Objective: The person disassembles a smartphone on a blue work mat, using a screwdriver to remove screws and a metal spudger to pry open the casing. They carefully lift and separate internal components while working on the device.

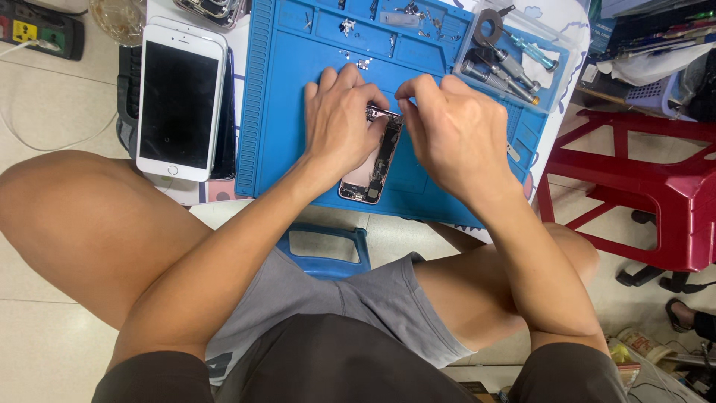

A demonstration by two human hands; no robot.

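We are seated, looking down past our knees at a low counter [567, 30] covered by a blue repair mat [298, 112]. Both our hands meet over an opened phone [373, 168] lying near the mat's front edge, its back shell facing up with the inner parts exposed.

Our left hand [339, 123] rests on the upper part of the phone, fingers curled down to press and steady it. Our right hand [455, 130] is pinched closed, thumb and forefinger together on a thin metal tool, probably tweezers [382, 113], whose tip reaches the phone's top end. We cannot tell what, if anything, the tip grips.

To do this work well, we judge that the left hand should keep the phone flat and unmoving while the right works with small, light motions, wrist braced on the mat, so tiny parts do not spring away.

The opened phone is slim, with a pinkish metal frame, a dark strip of circuitry along its right side and a dark component at its near end. It lies slightly slanted.

To the left lies a white phone [179, 101], screen dark. Behind on the right, a tray holds screwdrivers [500, 75]. A red plastic stool [641, 186] stands on the right.
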